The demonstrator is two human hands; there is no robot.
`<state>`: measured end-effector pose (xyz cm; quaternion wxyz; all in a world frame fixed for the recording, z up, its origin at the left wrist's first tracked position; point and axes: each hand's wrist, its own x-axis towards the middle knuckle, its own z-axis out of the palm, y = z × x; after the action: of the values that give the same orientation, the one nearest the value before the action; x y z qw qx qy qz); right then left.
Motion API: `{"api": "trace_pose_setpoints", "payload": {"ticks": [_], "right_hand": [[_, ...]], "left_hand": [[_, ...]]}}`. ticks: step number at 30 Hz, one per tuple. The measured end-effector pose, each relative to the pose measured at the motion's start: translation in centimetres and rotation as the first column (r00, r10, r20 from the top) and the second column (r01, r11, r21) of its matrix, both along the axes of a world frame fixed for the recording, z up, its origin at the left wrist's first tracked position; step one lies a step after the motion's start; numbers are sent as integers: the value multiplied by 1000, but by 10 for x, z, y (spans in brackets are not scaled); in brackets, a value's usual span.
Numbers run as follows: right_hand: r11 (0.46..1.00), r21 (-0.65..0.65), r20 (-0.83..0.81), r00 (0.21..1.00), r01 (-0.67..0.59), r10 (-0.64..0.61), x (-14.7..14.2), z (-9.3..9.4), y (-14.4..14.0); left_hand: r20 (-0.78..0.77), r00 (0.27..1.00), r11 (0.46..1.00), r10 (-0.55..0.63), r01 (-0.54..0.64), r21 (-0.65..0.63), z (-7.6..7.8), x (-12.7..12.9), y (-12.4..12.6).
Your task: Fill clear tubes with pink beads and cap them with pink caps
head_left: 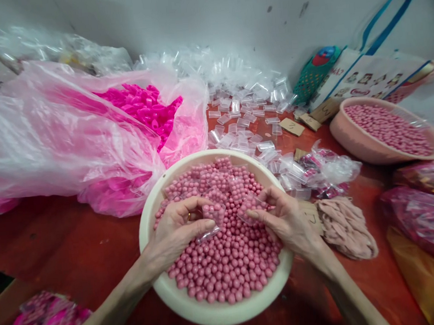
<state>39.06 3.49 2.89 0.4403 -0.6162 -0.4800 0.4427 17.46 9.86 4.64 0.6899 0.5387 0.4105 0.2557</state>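
A cream basin full of round pink beads stands in front of me. Over the beads, my left hand pinches a small clear plastic packet with several pink beads inside, between thumb and fingers. My right hand has its thumb and fingers closed on a second clear packet, low above the beads; beads show through its plastic. More clear packets with beads lie on the heap at the far side of the basin.
A translucent bag with bright pink plastic pieces lies at left. Clear plastic pieces are piled behind. At right are a pink basin of beads, a crumpled cloth, marked cardboard pieces and a printed bag.
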Motion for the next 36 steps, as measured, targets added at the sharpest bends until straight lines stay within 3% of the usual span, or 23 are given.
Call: {"api": "trace_pose_setpoints", "payload": {"ticks": [6,17,22,28,33,36], "right_hand": [[998,-23,116,992,59,-56,-2,-6,0],[993,-46,465,878,-105,115,-6,6,10],[984,-53,549,818,-172,173,-5,4,10],[993,-22,584,804,-120,110,-12,1,6],[997,20,423,904,-73,58,-4,12,8],[991,135,551,832,-8,-68,15,17,19]], "left_hand": [[-9,1000,999,-11,11,31,-1,-3,-1],[-24,998,996,-50,51,75,-3,1,0],[-48,998,995,-42,47,91,0,0,0],[-76,997,992,-34,43,115,-2,-1,-1],[-43,999,995,-11,15,94,-2,-3,0],[-39,999,996,-10,13,89,1,-2,0]]}}
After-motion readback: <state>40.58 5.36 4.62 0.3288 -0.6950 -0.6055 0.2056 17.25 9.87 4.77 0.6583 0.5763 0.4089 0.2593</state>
